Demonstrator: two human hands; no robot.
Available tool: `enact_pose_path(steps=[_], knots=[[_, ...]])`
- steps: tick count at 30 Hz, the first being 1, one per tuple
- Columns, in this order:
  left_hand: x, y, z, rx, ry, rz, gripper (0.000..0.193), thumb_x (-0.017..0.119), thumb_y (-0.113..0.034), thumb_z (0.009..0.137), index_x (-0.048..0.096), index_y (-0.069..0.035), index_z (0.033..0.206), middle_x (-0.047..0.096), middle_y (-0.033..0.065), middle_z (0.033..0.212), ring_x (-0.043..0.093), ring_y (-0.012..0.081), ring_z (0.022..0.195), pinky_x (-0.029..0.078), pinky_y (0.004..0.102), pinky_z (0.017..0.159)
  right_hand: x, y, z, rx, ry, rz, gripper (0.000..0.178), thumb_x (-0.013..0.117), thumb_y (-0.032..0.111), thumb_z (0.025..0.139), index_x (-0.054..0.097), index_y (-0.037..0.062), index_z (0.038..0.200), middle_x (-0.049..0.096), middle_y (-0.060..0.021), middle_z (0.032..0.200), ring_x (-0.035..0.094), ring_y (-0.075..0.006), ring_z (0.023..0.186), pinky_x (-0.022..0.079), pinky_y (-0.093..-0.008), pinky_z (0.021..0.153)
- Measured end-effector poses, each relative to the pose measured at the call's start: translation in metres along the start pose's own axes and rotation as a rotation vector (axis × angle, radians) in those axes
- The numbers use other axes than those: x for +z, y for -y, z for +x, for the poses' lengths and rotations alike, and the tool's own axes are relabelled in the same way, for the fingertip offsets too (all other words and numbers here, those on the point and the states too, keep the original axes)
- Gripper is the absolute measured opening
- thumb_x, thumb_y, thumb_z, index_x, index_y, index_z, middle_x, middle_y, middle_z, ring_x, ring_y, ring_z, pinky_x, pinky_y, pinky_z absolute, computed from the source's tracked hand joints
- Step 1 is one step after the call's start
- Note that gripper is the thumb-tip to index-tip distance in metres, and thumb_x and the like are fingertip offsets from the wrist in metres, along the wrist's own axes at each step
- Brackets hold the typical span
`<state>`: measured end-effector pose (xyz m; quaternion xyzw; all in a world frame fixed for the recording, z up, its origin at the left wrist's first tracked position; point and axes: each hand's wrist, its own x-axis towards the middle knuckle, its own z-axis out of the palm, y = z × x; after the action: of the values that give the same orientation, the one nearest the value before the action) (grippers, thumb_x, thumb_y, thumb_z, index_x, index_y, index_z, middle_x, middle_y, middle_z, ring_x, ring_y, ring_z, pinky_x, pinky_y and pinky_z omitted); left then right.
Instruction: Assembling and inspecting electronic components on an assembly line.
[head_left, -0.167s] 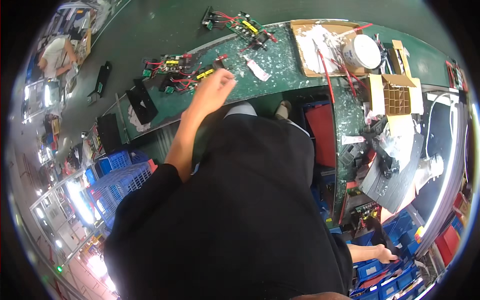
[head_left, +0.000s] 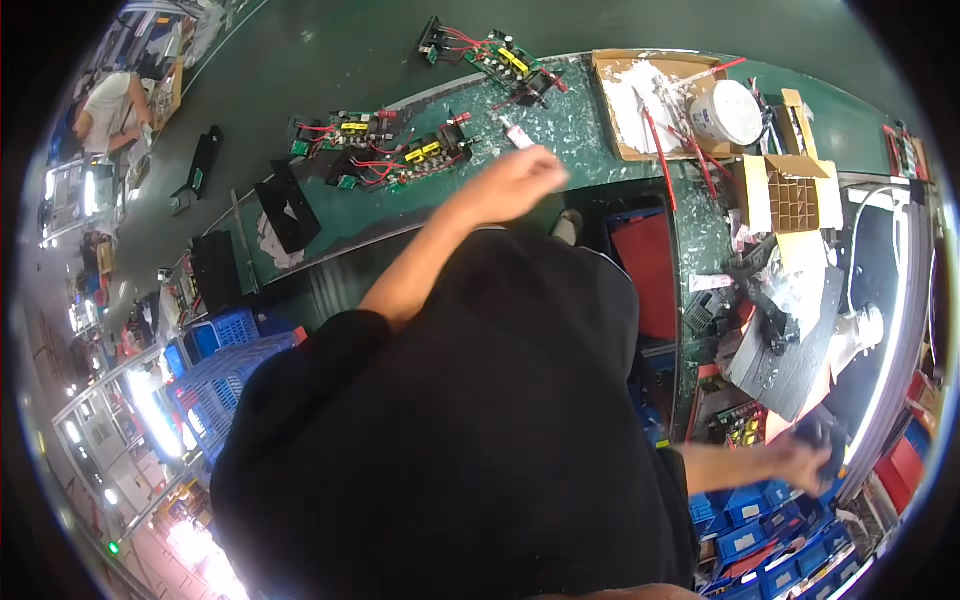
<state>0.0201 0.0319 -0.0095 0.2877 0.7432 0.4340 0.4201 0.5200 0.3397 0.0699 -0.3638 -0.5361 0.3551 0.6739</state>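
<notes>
My left hand (head_left: 522,186) is over the near edge of the green workbench (head_left: 390,210), fingers curled in, with nothing visible in them. Just beyond it lies a white tube (head_left: 517,136). To its left, circuit boards with red wires (head_left: 420,155) rest on the bench, with another wired board (head_left: 512,66) farther back. At the lower right my right hand (head_left: 800,465) is closed on a black part (head_left: 824,440), above blue parts bins (head_left: 745,540). Motion smears both, so the part's exact kind is unclear.
A cardboard tray (head_left: 625,150) with white paste, a white bucket (head_left: 727,112) and red-handled sticks is at the back right. A divided carton (head_left: 792,205) stands nearer. Black housings (head_left: 287,215) lie at left, by blue crates (head_left: 215,390). Another person (head_left: 110,110) works far left.
My left hand has moved right, away from the circuit boards toward the tube. My right hand has risen and shifted right from over the bins, carrying the black part.
</notes>
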Motion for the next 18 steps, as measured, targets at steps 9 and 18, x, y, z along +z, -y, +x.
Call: enact_pose_path(steps=[9,18], knots=[[0.091,-0.065,0.028,0.057,-0.279,-0.975,0.042,0.046,-0.037,0.097,0.066,-0.002,0.084,0.062,0.0036,0.072,0.057,0.0091,0.059,0.042,0.0253,0.048,0.360,0.040,-0.227,0.938,0.514,0.372,0.053,0.040,0.052,0.099,0.047,0.0116,0.066,0.042,0.0026,0.055,0.035,-0.0099,0.045,0.026,-0.0227,0.042],[0.014,0.001,-0.008,0.062,-0.538,-0.167,0.057,0.043,-0.040,0.098,0.056,0.006,0.066,0.058,0.0323,0.073,0.058,0.0485,0.077,0.042,0.0543,0.067,0.387,0.007,-0.309,0.595,0.696,0.190,0.037,0.048,0.014,0.098,0.047,0.0001,0.132,0.044,-0.0142,0.135,0.057,-0.0244,0.107,0.047,-0.0310,0.090]])
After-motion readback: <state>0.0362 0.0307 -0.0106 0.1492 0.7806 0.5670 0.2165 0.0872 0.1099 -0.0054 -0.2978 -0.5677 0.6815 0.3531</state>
